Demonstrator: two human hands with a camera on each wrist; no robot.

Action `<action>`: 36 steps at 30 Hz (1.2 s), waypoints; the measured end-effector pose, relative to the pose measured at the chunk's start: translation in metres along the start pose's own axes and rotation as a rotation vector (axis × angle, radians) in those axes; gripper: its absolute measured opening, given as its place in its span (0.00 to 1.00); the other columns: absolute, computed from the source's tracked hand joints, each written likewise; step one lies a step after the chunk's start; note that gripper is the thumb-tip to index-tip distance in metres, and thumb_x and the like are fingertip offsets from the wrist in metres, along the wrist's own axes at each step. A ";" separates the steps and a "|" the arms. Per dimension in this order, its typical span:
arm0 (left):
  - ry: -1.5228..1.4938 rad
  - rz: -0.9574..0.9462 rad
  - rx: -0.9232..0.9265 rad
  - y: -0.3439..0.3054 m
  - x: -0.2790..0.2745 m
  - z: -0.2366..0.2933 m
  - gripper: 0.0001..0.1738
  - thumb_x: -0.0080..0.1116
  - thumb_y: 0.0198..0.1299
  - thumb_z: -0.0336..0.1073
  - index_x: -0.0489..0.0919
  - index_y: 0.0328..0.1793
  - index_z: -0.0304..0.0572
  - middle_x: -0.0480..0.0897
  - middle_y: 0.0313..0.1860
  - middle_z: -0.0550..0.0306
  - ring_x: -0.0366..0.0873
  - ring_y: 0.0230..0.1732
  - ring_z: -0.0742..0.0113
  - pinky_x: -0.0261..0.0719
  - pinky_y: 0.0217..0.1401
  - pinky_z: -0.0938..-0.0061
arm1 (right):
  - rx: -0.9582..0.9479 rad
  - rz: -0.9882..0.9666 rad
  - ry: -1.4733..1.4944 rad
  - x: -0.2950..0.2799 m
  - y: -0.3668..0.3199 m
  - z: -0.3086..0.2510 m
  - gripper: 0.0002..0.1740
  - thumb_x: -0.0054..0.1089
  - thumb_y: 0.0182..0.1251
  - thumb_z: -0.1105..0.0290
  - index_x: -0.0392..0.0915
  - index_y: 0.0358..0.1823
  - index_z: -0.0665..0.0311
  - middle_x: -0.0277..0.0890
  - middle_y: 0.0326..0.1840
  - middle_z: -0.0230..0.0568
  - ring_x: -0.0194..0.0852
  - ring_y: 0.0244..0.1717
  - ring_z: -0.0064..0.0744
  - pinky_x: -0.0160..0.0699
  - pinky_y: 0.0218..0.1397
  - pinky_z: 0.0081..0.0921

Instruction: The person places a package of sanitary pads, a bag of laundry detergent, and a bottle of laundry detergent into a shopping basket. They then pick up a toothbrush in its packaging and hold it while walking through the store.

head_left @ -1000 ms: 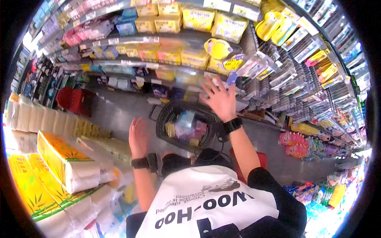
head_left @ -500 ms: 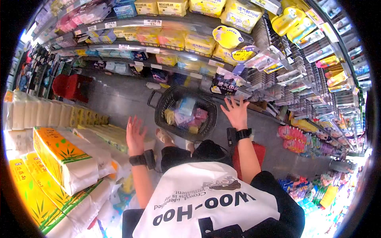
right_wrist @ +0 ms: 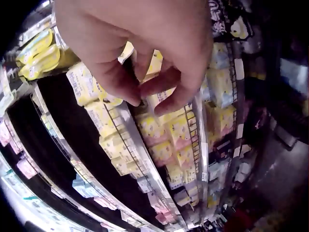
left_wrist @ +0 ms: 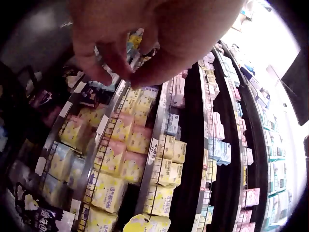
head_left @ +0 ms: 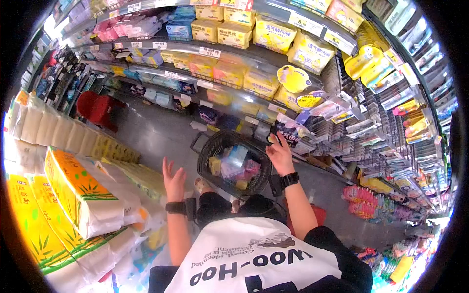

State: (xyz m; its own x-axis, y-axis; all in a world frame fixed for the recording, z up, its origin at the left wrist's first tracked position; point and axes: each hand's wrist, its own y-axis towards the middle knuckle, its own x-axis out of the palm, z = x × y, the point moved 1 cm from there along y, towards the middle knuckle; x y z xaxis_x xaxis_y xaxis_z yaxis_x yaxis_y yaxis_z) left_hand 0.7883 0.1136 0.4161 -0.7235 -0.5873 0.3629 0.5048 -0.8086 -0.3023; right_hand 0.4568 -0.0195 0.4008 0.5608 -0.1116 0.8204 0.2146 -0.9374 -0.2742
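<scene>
In the head view my left hand [head_left: 174, 183] is held in the air left of a dark shopping basket [head_left: 261, 184], with nothing in it. My right hand [head_left: 280, 155] hovers at the basket's right rim, overlapping a black printed package [head_left: 292, 131] in this view. Colourful soft packs [head_left: 234, 158] lie inside the basket, which stands on the floor by the person's feet. In the left wrist view, the left hand [left_wrist: 154, 38] has loosely bent fingers holding nothing. The right hand [right_wrist: 140, 43] looks much the same in the right wrist view, its thumb near the fingertips.
Shelves of yellow packs [head_left: 273, 36] run across the front. Hanging goods on racks [head_left: 361, 122] line the right. Large tissue packs [head_left: 80, 190] are stacked at the left, near a red stool [head_left: 95, 107]. Another red object [head_left: 317, 215] sits behind the right forearm.
Both hands had spread fingers earlier; now the fingers bend more loosely. My right hand has come down from near the shelf to the basket's side. The head view has shifted slightly.
</scene>
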 end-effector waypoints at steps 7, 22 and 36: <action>0.097 -0.162 0.060 0.056 0.026 0.020 0.38 0.47 0.50 0.17 0.56 0.67 0.56 0.61 0.61 0.55 0.70 0.33 0.76 0.71 0.36 0.81 | -0.012 -0.050 -0.239 0.028 0.045 0.018 0.23 0.48 0.56 0.85 0.63 0.52 0.59 0.61 0.56 0.39 0.68 0.48 0.32 0.72 0.53 0.33; 0.472 -0.716 0.020 0.267 0.214 -0.054 0.31 0.52 0.45 0.22 0.62 0.60 0.36 0.69 0.55 0.51 0.67 0.53 0.63 0.65 0.54 0.74 | -0.223 0.703 -0.424 0.017 0.203 -0.012 0.26 0.57 0.49 0.76 0.64 0.53 0.62 0.65 0.50 0.36 0.58 0.58 0.38 0.63 0.54 0.43; 0.398 -0.952 -0.003 0.286 0.300 -0.099 0.44 0.54 0.46 0.19 0.45 0.69 0.40 0.57 0.65 0.53 0.61 0.61 0.62 0.67 0.56 0.72 | -0.149 0.530 -0.634 0.036 0.213 -0.003 0.28 0.56 0.50 0.70 0.55 0.53 0.56 0.61 0.47 0.34 0.61 0.42 0.27 0.63 0.37 0.27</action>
State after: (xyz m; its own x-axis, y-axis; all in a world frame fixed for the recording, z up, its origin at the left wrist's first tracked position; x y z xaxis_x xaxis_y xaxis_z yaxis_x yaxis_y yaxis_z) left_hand 0.6695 -0.2904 0.3512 -0.9266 0.3510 0.1350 -0.3596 -0.9320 -0.0449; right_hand 0.5203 -0.2243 0.3730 0.9104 -0.3850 0.1516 -0.2873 -0.8519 -0.4379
